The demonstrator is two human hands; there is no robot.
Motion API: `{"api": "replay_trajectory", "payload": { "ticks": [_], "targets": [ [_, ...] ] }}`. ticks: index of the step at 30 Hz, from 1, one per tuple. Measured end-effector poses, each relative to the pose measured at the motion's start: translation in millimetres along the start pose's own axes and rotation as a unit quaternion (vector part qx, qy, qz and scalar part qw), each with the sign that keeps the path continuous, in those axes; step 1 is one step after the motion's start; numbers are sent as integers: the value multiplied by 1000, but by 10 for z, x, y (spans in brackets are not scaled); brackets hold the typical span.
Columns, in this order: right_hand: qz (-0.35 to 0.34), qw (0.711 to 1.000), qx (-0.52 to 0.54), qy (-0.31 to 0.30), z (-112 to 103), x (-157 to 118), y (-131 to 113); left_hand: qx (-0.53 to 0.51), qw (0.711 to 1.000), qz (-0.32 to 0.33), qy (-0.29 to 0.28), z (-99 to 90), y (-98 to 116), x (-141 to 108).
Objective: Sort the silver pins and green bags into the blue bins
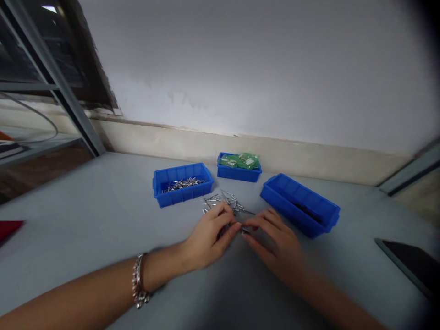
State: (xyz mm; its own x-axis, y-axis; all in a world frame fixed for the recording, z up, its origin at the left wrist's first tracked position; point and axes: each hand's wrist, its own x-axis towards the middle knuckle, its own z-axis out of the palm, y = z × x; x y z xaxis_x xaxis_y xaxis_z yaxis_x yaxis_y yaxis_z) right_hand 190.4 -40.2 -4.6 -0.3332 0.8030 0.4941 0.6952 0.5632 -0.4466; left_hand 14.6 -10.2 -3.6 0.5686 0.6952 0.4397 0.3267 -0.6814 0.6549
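Note:
My left hand (211, 236) is closed in a pinch, thumb against fingertips, at one end of a small metal pin (245, 230). From the other side, my right hand (277, 240) has its thumb and fingers closed around the dark end of the same small piece. The fingertips of both hands almost meet over the grey table. Just beyond them lies a loose pile of thin silver metal pins (223, 199), rivet-like in shape and partly hidden by my left hand. One longer pin points toward my right fingers.
A blue bin (182, 198) of similar pins stands behind on the left. Another blue bin (239, 174) holds green packets (245, 160) near the wall. To the right, a third blue bin (292, 211) contains small dark pieces (307, 212). A dark flat panel (409, 261) lies far right.

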Motion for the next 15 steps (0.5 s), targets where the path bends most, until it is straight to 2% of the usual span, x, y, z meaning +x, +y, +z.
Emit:
{"api": "replay_trajectory", "payload": {
  "ticks": [3, 7, 11, 15],
  "targets": [
    [-12, 1000, 23, -12, 18, -11, -27, 4, 999, 33, -14, -6, 29, -21],
    [15, 995, 79, -58, 5, -10, -90, 4, 999, 50, -18, -19, 63, -42],
    [97, 983, 142, -70, -22, 6, -115, 8, 999, 35, -20, -35, 86, -43],
    [195, 945, 256, -49, -58, 42, -75, 26, 1000, 7, -13, -30, 64, -32]
  ]
}}
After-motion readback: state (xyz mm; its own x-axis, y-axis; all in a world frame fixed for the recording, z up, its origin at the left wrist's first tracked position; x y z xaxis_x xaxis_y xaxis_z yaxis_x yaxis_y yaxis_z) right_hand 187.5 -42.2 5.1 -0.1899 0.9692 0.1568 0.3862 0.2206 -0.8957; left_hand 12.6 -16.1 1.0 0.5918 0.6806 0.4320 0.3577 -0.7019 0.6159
